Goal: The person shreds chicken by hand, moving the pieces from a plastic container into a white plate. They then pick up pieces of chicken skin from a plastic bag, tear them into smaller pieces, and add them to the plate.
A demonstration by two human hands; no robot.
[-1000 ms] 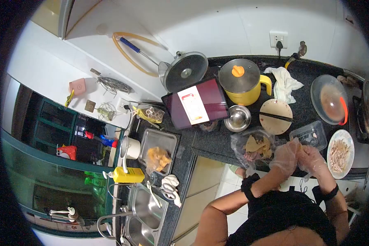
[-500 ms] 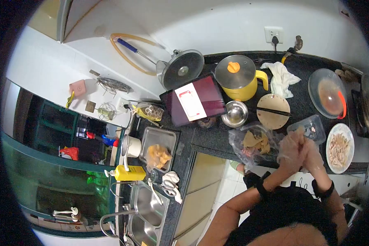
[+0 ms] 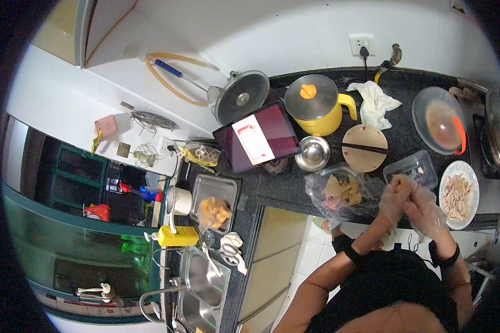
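Note:
Both my hands wear clear plastic gloves and meet at the counter's front edge. My left hand [image 3: 391, 206] is closed around a tan piece of food [image 3: 399, 180] that sticks out past the fingertips. My right hand [image 3: 429, 213] presses against the same piece, its fingers together; part of the piece is hidden between them. Just beyond lies a clear plastic container [image 3: 422, 166]. To the left, a clear plastic bag [image 3: 315, 195] holds tan, sheet-like scraps [image 3: 347, 191]. On the right is a white plate [image 3: 449, 222] of pale shredded food [image 3: 459, 194].
Farther back are a round board [image 3: 366, 165] with dark chopsticks [image 3: 364, 148], a steel bowl [image 3: 312, 153], a yellow pot [image 3: 322, 123], a tablet [image 3: 286, 130], a white cloth [image 3: 375, 105] and a lidded bowl [image 3: 441, 119]. The sink [image 3: 205, 277] lies left.
My hands have shifted slightly, and the tan piece now shows more clearly above the fingertips. The whole view has moved a little, with the counter items slightly farther left.

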